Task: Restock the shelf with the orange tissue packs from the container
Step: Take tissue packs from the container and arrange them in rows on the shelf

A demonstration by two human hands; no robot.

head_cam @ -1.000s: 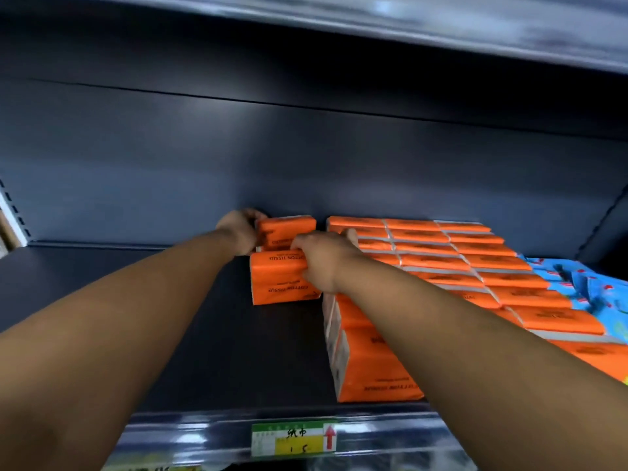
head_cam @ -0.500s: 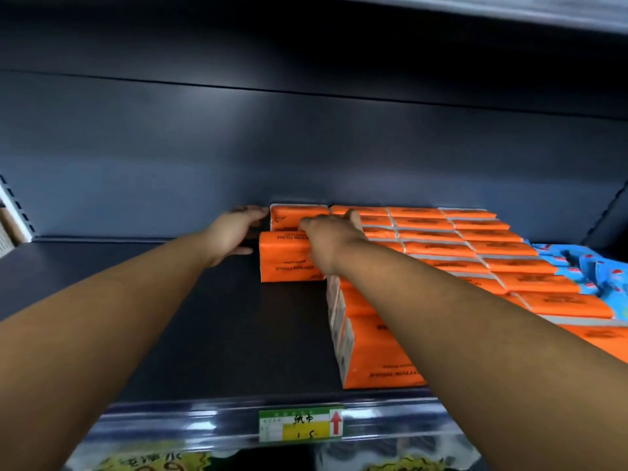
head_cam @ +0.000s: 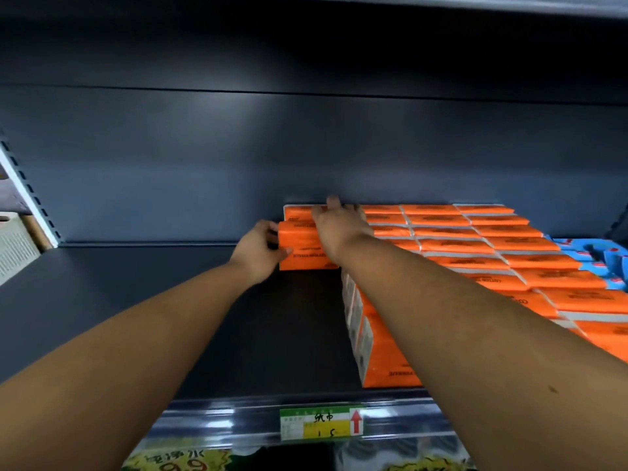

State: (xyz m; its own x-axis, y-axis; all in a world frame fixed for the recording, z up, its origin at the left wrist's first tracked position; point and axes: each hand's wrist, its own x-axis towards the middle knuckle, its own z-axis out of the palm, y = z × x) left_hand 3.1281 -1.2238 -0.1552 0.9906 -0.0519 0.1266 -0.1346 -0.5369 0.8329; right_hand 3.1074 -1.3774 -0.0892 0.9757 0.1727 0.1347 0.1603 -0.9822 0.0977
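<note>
Two orange tissue packs stand one behind the other at the back of the dark shelf (head_cam: 170,311), left of a full block of orange packs (head_cam: 475,246). My left hand (head_cam: 256,249) grips the left end of the front pack (head_cam: 306,260), thumb on its front face. My right hand (head_cam: 339,226) lies flat on top of it, with straight fingers reaching onto the rear pack (head_cam: 297,212) by the back wall. A taller stack of orange packs (head_cam: 384,362) stands at the shelf's front under my right forearm. The container is not in view.
Blue packs (head_cam: 598,256) lie to the right of the orange block. A green and yellow price label (head_cam: 321,423) sits on the shelf's front rail. A slotted upright (head_cam: 23,192) bounds the shelf at left, and bare dark shelf floor stretches between it and the packs.
Both loose packs have slid back toward the rear wall. My left hand moved from the rear pack to the front pack's left end. My right hand's fingers straightened and reached further back.
</note>
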